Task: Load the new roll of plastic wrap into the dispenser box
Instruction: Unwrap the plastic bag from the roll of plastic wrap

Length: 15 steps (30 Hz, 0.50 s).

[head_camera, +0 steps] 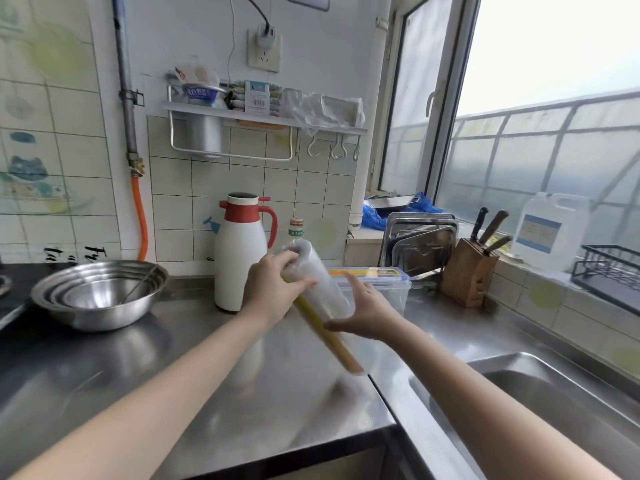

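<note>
A roll of plastic wrap (320,285) is held tilted above the steel counter, its top end toward the wall. A yellow-brown stick or core (332,337) runs along its underside and pokes out at the lower end. My left hand (273,289) grips the roll near its upper end. My right hand (363,310) is spread against the lower right side of the roll, fingers apart. Just behind the hands stands the clear plastic dispenser box (384,282) with a yellow label and blue clips on its lid.
A white and red thermos jug (240,254) and a bottle (295,230) stand left of the box. Stacked steel bowls (100,292) sit far left. A knife block (471,271) and steel trays (420,240) are right. The sink (540,403) lies front right.
</note>
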Each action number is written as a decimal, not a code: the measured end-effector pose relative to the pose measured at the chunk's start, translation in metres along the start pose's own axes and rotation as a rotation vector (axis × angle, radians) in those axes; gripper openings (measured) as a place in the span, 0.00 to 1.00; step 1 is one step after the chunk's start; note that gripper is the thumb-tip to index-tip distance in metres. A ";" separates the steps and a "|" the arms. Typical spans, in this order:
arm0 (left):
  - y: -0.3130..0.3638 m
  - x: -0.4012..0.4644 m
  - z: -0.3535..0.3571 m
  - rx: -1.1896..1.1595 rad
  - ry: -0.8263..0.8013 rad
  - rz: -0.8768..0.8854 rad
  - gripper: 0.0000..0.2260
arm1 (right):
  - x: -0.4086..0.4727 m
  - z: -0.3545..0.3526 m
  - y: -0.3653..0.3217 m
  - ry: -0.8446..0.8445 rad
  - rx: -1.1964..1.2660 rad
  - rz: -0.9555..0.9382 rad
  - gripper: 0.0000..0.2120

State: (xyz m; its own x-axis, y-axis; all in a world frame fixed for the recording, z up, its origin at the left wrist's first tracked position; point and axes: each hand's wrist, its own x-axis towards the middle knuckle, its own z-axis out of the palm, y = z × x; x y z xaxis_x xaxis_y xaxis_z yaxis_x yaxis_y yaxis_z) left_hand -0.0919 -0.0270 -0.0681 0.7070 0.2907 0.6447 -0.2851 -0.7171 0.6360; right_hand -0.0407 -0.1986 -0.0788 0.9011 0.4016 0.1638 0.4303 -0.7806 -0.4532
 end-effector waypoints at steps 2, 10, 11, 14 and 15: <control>-0.003 -0.009 0.007 -0.181 -0.025 -0.106 0.15 | -0.007 0.003 0.012 0.057 -0.121 -0.027 0.53; -0.026 -0.055 0.035 -0.755 -0.039 -0.531 0.09 | -0.030 0.039 0.043 -0.035 -0.309 -0.085 0.49; -0.030 -0.060 0.038 -0.778 -0.044 -0.556 0.09 | -0.032 0.043 0.046 -0.040 -0.319 -0.084 0.46; -0.042 -0.073 0.041 -0.829 -0.079 -0.570 0.09 | -0.037 0.055 0.054 -0.027 -0.365 -0.079 0.43; -0.047 -0.076 0.042 -0.838 -0.091 -0.576 0.09 | -0.038 0.058 0.055 -0.025 -0.381 -0.083 0.43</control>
State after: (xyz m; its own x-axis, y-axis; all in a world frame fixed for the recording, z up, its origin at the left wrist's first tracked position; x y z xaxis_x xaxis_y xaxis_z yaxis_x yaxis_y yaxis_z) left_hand -0.1053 -0.0418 -0.1652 0.9162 0.3775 0.1344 -0.2225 0.2003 0.9541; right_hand -0.0541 -0.2291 -0.1611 0.8629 0.4785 0.1626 0.4950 -0.8651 -0.0812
